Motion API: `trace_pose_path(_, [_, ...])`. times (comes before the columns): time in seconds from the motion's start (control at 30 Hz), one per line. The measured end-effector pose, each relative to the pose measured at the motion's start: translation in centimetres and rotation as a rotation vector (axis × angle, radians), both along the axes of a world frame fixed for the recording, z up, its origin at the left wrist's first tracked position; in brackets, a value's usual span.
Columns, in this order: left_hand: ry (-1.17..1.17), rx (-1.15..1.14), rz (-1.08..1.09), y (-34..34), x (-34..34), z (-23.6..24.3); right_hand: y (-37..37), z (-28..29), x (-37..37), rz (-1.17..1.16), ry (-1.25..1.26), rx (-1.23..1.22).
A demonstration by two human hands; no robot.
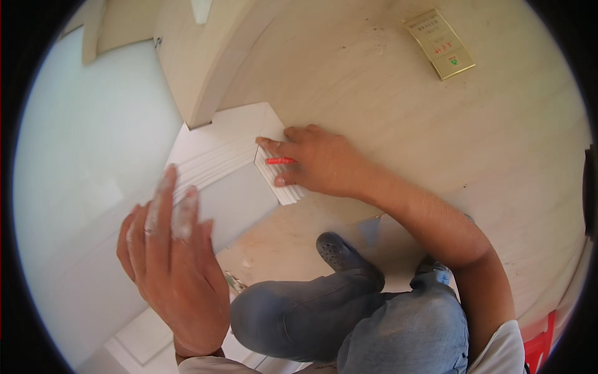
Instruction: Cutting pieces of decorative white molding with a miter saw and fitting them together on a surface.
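Note:
White moulding (pixel 215 156) with parallel grooves meets a shorter grooved piece (pixel 271 177) at an angled joint. My right hand (pixel 324 159) is on that corner, its fingertips at the joint and the edge of the short piece. A thin red stick (pixel 280 161), perhaps a pen or pencil, sticks out from between its fingers and thumb; its other end is hidden by the hand. My left hand (pixel 177 262) is raised near the long moulding, fingers stretched and holding nothing. Whitish dust or paste coats some of its fingers, which are slightly blurred.
A beige arched panel (pixel 205 68) stands beyond the moulding, next to a pale glossy surface (pixel 93 137). A gold plaque (pixel 440 43) is at the upper right on the beige marbled surface. My bent knees and a dark clog (pixel 342 252) are below. Something red (pixel 541 343) stands lower right.

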State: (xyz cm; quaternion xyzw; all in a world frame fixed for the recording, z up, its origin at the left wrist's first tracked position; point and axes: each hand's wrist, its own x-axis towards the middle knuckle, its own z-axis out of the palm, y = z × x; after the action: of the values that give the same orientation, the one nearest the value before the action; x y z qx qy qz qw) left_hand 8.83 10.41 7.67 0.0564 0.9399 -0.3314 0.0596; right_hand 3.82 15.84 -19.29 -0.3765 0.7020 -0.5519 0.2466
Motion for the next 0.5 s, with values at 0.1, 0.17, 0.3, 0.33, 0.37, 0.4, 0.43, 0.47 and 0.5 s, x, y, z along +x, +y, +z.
trace_pose_path(0.1, [-0.233,0.437,0.002,-0.3,3.3,1.3,0.1,0.9,-0.7,0.023,-0.066,-0.004])
trace_pose_path(0.17, [-0.377,0.634,0.036,-1.2,5.8,0.9,0.3,0.9,-0.6,0.028,-0.064,-0.017])
trace_pose_path(0.3, [-0.647,1.014,0.184,-4.6,11.8,-5.1,0.2,0.6,-0.6,-0.006,-0.086,-0.132])
trace_pose_path(0.33, [-0.644,1.065,0.256,-6.2,14.1,-8.0,0.2,1.2,-0.5,0.008,-0.079,-0.114])
trace_pose_path(0.37, [-0.641,1.128,0.322,-7.6,16.3,-11.6,0.6,2.0,-0.8,0.020,-0.134,-0.049])
trace_pose_path(0.4, [-0.647,1.069,0.393,-8.1,17.8,-14.3,0.7,2.6,-1.0,0.034,-0.190,-0.001])
trace_pose_path(0.43, [-0.661,1.023,0.453,-8.5,19.3,-17.5,1.0,2.7,-1.0,0.041,-0.180,0.027])
trace_pose_path(0.47, [-0.587,1.001,0.486,-9.1,21.3,-20.4,0.7,3.0,-0.8,0.043,-0.232,0.058])
trace_pose_path(0.5, [-0.509,0.983,0.507,-9.4,22.7,-23.2,0.6,3.3,-0.8,0.038,-0.276,0.094])
